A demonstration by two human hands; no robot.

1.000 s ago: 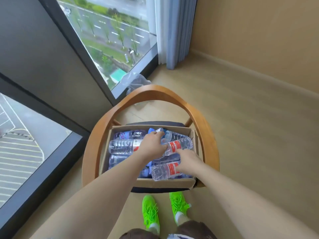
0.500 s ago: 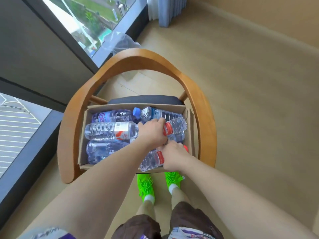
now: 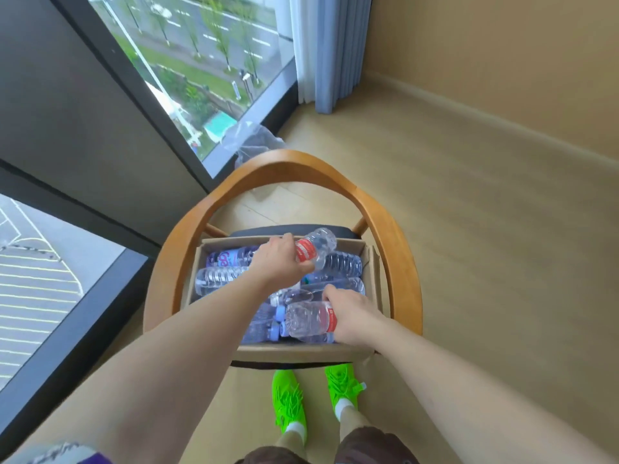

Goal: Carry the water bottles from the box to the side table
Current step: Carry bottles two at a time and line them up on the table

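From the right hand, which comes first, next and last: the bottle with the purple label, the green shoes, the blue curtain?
1. Green shoes, just below the right hand.
2. Purple-label bottle, at the box's far left.
3. Blue curtain, far off by the window.

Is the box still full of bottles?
Mostly full. Many bottles lie in the box; each hand, left and right, grips one.

left hand (image 3: 277, 262): arm extended forward, fingers curled closed in a grasp | right hand (image 3: 354, 315): arm extended, fingers wrapped closed
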